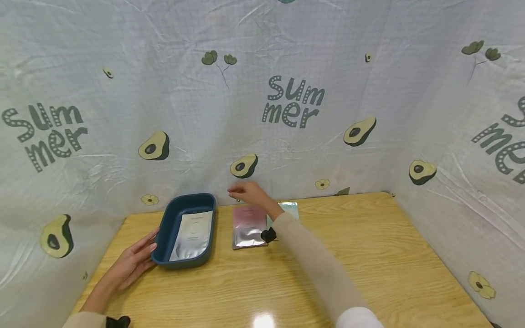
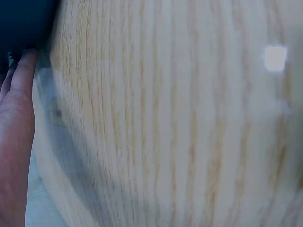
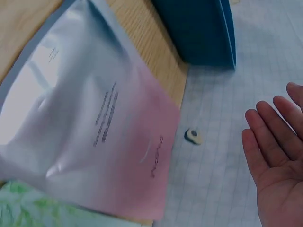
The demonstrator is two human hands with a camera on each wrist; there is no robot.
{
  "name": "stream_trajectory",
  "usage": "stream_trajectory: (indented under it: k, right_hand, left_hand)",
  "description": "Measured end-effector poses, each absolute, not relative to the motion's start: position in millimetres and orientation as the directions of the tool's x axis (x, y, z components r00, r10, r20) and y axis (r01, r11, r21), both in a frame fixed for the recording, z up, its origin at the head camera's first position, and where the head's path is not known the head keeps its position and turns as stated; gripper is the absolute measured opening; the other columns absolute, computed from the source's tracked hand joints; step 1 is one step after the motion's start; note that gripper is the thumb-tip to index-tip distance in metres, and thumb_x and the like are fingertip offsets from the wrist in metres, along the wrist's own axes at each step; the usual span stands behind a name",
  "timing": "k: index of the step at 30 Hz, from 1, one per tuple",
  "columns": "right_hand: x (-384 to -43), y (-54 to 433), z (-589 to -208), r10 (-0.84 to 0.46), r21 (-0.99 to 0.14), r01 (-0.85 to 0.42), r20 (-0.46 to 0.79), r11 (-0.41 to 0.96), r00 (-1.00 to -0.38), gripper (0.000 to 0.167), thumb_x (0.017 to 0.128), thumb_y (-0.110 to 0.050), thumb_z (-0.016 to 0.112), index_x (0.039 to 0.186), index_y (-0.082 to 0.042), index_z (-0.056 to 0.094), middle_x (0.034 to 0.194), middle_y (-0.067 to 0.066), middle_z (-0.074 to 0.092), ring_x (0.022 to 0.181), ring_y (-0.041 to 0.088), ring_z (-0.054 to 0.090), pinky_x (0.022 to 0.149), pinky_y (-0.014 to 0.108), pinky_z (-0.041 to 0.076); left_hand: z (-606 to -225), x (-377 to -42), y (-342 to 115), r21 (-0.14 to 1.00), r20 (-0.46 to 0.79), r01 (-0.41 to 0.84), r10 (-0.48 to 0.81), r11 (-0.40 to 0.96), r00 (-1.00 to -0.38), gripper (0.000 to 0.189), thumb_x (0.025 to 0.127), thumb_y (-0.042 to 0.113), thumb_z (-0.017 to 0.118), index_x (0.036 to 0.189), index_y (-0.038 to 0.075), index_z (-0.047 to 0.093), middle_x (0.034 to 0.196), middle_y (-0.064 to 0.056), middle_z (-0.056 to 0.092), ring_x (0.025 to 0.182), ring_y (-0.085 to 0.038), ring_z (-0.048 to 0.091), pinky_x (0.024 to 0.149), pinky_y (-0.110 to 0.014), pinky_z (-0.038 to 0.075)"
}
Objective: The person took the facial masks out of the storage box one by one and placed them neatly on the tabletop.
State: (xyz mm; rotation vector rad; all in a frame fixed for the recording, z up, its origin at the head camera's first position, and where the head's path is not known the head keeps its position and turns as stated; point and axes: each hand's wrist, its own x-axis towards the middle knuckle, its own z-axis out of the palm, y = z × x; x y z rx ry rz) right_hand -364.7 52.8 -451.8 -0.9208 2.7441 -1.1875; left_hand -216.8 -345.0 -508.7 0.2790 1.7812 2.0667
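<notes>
A counter (image 1: pixel 381 264) of yellowish, streaky wood grain bears everything, its surface glossy enough to show a bright patch of glare (image 1: pixel 263 320) near the front; toward its back left stands a deep blue tray (image 1: pixel 186 264) with rounded corners; to the right of that, apart from it, lies a pink-and-silver packet (image 1: pixel 249 223); just beside the packet, farther right, lies a pale green packet (image 1: pixel 290 208), partly hidden.

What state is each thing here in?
bin: upright, open-topped
white packet: lying in the bin
pink packet: lying on the table
green packet: on the table, partly hidden by the right arm
left grip: touching the bin
right grip: empty, fingers relaxed
</notes>
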Motion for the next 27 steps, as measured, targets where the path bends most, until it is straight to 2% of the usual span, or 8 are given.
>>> stream_trajectory:
  k: [12, 21, 27]
  right_hand:
    - [-367.8, 9.8, -448.4, -0.584, -0.710, -0.507, 0.165, 0.489, -0.795, 0.036, 0.099, -0.031, 0.068, 0.128, -0.009, 0.072, 0.125, 0.002, 0.072, 0.114, 0.013, 0.066, 0.094, 0.021, 0.051]
    - [-365.9, -19.6, -436.8, -0.646, -0.656, -0.529, 0.082, 0.538, -0.759, 0.044, 0.099, -0.040, 0.067, 0.132, -0.011, 0.070, 0.129, -0.001, 0.070, 0.121, 0.014, 0.062, 0.099, 0.022, 0.048]
    - [-365.9, -38.4, -436.6, -0.627, -0.679, -0.472, 0.022, 0.562, -0.778, 0.044, 0.097, -0.040, 0.069, 0.131, -0.012, 0.071, 0.132, 0.001, 0.069, 0.124, 0.016, 0.060, 0.101, 0.024, 0.047]
  left_hand:
    - [-509.7, -217.7, -345.1, 0.981, -0.103, -0.161, 0.406, -0.111, -0.908, 0.063, 0.111, 0.013, 0.041, 0.164, 0.017, 0.008, 0.133, 0.028, 0.054, 0.121, -0.001, 0.059, 0.095, -0.027, 0.053]
    - [-510.3, -218.1, -345.1, 0.978, -0.124, -0.178, 0.389, -0.105, -0.913, 0.064, 0.111, 0.014, 0.042, 0.164, 0.016, 0.006, 0.131, 0.028, 0.053, 0.120, 0.000, 0.059, 0.095, -0.027, 0.053]
    - [-509.8, -218.2, -344.0, 0.982, -0.152, -0.183, 0.355, -0.055, -0.922, 0.067, 0.110, 0.018, 0.046, 0.165, 0.016, 0.007, 0.131, 0.025, 0.050, 0.120, 0.000, 0.059, 0.095, -0.027, 0.053]
